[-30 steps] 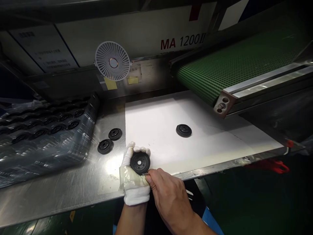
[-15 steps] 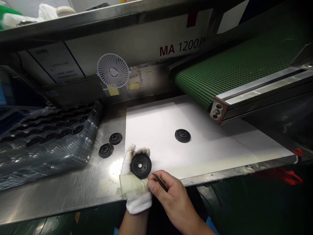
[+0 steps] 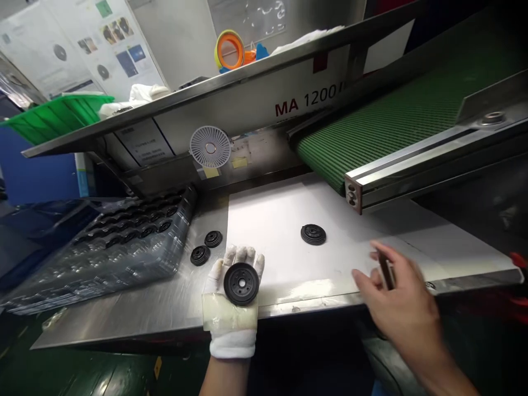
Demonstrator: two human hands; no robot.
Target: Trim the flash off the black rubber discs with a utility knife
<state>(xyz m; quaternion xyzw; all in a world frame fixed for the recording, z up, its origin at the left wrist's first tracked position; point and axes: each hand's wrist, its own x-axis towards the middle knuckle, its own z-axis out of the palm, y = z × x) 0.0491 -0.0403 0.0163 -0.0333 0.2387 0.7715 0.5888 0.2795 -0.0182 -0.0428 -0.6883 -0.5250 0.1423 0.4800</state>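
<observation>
Fingers on the gloved left hand (image 3: pixel 225 311) have straightened from their earlier curl, and the bare right hand (image 3: pixel 399 301), close beside that glove half a second ago, has swung well away to the right.

From where I stand, a stack of clear trays (image 3: pixel 159 256) sits at the left, rows of dark round parts showing in its top. Just beside it, on the metal surface (image 3: pixel 136 311), two small discs (image 3: pixel 213 238) lie near each other.

Next comes the black disc (image 3: pixel 241 292), face up on the left palm, its outer edge partly over the clear patch at the heel of the glove. I'd judge it light and fairly stiff, moulded plastic or hard rubber, not fragile; with its smooth face, it could slide if the palm tipped. I'd take it by the outer rim, thumb on one side and fingers on the other. As it is, the left hand is spread nearly flat beneath it, supporting rather than pinching.

Farther right, another disc (image 3: pixel 313 234) lies alone on the white sheet (image 3: pixel 268 220), out of reach of either hand's touch, with the green belt (image 3: pixel 391 129) beyond. Last, the right hand hangs near the sheet's front edge, thumb and forefinger apart, yet a slim brown tool (image 3: pixel 385 269) is tucked in its bent fingers. Blur hides the exact grip.
</observation>
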